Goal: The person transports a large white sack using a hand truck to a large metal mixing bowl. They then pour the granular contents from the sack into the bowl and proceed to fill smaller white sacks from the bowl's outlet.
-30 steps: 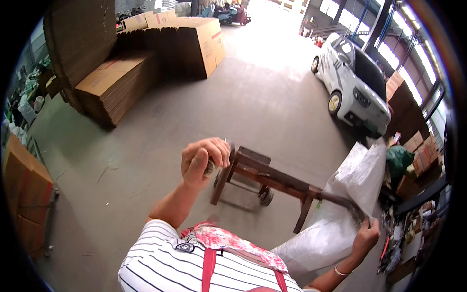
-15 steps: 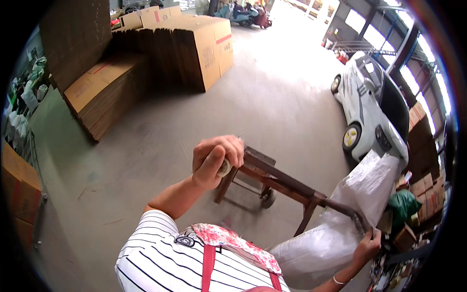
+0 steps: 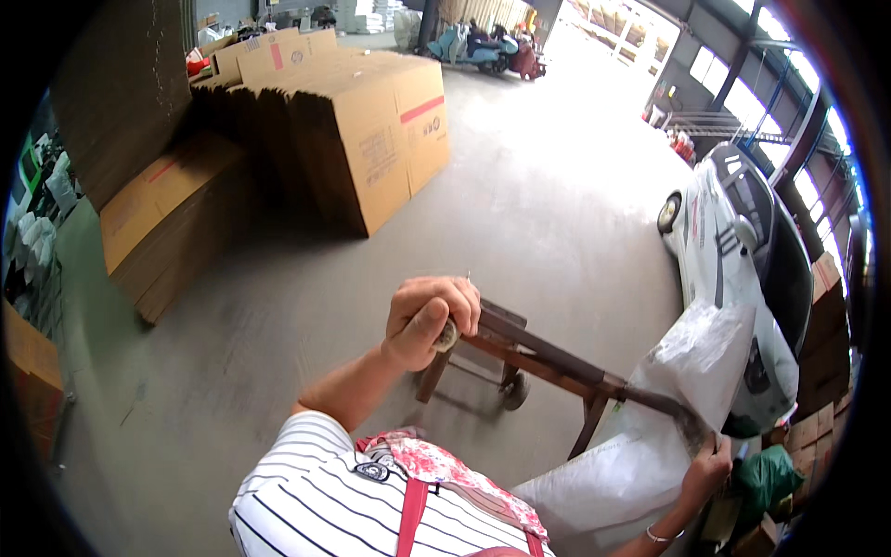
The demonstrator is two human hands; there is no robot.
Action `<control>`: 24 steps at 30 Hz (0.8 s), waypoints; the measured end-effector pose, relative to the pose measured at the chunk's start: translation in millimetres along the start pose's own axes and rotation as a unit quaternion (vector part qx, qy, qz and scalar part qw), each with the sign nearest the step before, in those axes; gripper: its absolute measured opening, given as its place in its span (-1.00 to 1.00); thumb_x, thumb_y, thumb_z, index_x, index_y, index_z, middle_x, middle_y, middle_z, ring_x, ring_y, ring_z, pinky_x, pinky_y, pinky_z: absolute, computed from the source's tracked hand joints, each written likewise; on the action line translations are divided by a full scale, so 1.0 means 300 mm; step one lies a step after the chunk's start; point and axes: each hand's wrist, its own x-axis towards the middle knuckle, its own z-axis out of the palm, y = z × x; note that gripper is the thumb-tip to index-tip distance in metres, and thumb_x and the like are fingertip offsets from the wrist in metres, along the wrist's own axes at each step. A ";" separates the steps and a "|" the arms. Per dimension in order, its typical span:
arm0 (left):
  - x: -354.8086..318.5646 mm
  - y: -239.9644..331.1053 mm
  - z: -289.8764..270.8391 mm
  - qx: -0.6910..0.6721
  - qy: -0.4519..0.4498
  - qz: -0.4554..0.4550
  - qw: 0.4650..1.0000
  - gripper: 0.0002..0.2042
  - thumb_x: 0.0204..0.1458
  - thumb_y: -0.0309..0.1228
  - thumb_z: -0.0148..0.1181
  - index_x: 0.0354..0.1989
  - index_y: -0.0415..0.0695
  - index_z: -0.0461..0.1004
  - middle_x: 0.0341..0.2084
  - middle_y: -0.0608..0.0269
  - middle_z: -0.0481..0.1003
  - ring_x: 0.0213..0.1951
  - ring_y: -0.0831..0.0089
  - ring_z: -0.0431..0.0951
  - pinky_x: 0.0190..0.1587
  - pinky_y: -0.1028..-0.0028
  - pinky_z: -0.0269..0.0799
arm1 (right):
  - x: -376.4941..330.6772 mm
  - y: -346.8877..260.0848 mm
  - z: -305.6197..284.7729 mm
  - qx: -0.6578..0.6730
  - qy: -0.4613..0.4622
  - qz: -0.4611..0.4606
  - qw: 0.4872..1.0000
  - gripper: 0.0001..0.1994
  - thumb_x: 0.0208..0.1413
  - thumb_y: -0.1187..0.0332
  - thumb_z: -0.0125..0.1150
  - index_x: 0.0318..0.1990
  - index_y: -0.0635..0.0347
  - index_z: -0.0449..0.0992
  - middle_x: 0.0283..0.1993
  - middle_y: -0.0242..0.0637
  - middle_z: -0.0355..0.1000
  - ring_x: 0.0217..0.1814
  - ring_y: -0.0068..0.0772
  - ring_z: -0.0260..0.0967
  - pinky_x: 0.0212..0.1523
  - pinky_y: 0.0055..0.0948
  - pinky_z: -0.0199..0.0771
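Over grey floor [image 3: 548, 232], grips a cart [image 3: 557, 358] just ahead by both handles [image 3: 654, 400], left hand [image 3: 429, 320] and right hand [image 3: 708, 469] curled closed, white sack [image 3: 608, 469] beside the right. Apparently steering; needs firm, even hold. Beyond: cardboard [image 3: 376, 139], car [image 3: 707, 251].

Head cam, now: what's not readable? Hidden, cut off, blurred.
All in the head view:
Left handle: only its round end shows; left hand hides the part behind.
Right hand: unclear whether it grips the right handle, white sack or both; they overlap.
Sack contents: hidden by the sack itself.
Car: near end partly blocked by the sack.
Left carton: cut off by fisheye rim.
Scooters: too small for detail.
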 end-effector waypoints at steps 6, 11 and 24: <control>0.331 -0.553 -0.259 0.017 0.019 -0.063 0.998 -0.61 0.16 -0.25 -0.19 -0.62 -0.23 0.37 -0.65 0.16 0.41 -0.54 0.39 0.39 -0.38 0.41 0.25 | 0.493 -0.127 0.507 0.002 -0.002 -0.022 1.000 -0.83 0.05 0.37 -0.01 -0.33 0.32 0.40 -0.43 0.11 0.38 -0.35 0.20 0.29 -0.39 -0.10 0.24; 0.590 -1.008 -0.459 0.031 0.003 -0.066 0.997 -0.60 0.18 -0.23 -0.21 -0.60 -0.23 0.37 -0.66 0.17 0.40 -0.53 0.40 0.38 -0.37 0.40 0.25 | 0.903 -0.271 0.915 -0.014 0.023 -0.034 0.999 -0.83 0.06 0.36 -0.01 -0.35 0.32 0.40 -0.45 0.10 0.37 -0.36 0.21 0.28 -0.41 -0.12 0.24; 1.305 -2.188 -0.914 0.087 0.003 -0.045 0.995 -0.61 0.16 -0.20 -0.16 -0.63 -0.19 0.33 -0.67 0.22 0.40 -0.55 0.43 0.38 -0.39 0.44 0.26 | 2.034 -0.573 2.010 0.015 -0.003 -0.062 0.998 -0.80 0.10 0.34 -0.06 -0.37 0.33 0.39 -0.44 0.12 0.37 -0.37 0.21 0.28 -0.40 -0.11 0.23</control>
